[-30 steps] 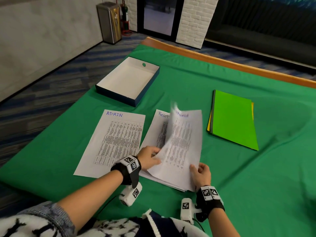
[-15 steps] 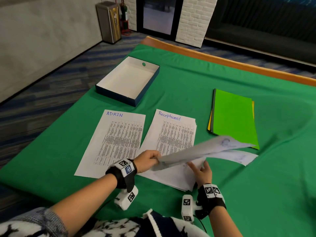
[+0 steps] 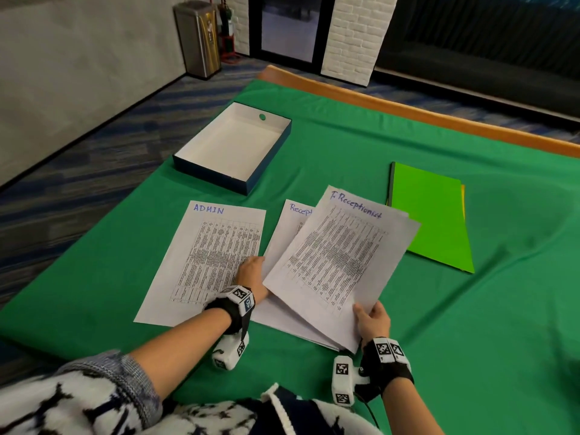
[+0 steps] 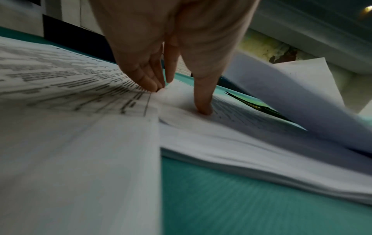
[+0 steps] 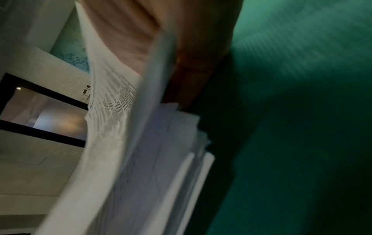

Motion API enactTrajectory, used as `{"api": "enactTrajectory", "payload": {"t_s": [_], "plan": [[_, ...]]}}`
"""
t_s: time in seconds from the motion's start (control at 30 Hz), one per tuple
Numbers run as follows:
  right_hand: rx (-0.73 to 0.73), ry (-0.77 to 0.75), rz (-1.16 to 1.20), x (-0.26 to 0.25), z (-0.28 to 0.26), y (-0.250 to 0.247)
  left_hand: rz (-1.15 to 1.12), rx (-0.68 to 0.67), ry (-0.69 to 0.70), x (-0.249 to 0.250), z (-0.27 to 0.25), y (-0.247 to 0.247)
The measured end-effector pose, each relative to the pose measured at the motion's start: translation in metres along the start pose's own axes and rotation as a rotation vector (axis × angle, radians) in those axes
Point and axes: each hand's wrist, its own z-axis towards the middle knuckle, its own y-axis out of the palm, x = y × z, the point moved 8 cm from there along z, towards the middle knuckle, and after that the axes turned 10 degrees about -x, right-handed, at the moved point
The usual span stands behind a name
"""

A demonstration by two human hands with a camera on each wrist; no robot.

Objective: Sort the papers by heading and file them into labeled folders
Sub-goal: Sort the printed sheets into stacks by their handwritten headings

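A single sheet headed ADMIN (image 3: 213, 259) lies flat on the green cloth at the left. Beside it is a stack headed Receptionist (image 3: 292, 215). My right hand (image 3: 368, 317) pinches the near right corner of a few Receptionist sheets (image 3: 339, 255), thumb on top, and holds them slanted over the stack. In the right wrist view these sheets (image 5: 112, 89) curve up past the palm. My left hand (image 3: 251, 270) rests with straight fingers across both piles. The left wrist view shows one fingertip (image 4: 204, 109) pressing the stack (image 4: 261, 151) and the others touching the ADMIN sheet (image 4: 70, 95).
A green folder (image 3: 430, 215) lies right of the papers on a yellow one (image 3: 462, 199). An open white-lined box (image 3: 276, 152) with dark sides sits at the back left. The table's wooden edge (image 3: 408, 111) runs along the far side. Floor lies beyond the left edge.
The sheet my left hand was swinging over to the right is now in my right hand, face up over the stack. The left hand let go and lies flat on the papers.
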Motion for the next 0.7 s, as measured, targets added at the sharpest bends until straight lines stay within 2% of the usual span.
{"api": "enactTrajectory", "payload": {"t_s": [0.13, 0.3, 0.43, 0.53, 0.7], "plan": [[0.009, -0.008, -0.016, -0.002, -0.001, 0.000, -0.087, 0.043, -0.024, -0.006, 0.000, -0.004], [0.029, -0.029, -0.030, -0.003, 0.000, -0.001, -0.163, 0.126, 0.069, -0.008, -0.009, -0.012], [0.038, -0.072, -0.055, -0.007, -0.002, -0.001, -0.230, 0.198, 0.061, -0.013, -0.018, -0.021], [0.055, -0.116, -0.097, -0.013, -0.003, -0.005, -0.310, 0.192, -0.004, -0.021, -0.020, -0.022], [0.050, -0.119, -0.062, -0.017, -0.004, -0.014, -0.246, 0.159, -0.020, -0.019, -0.024, -0.017]]}}
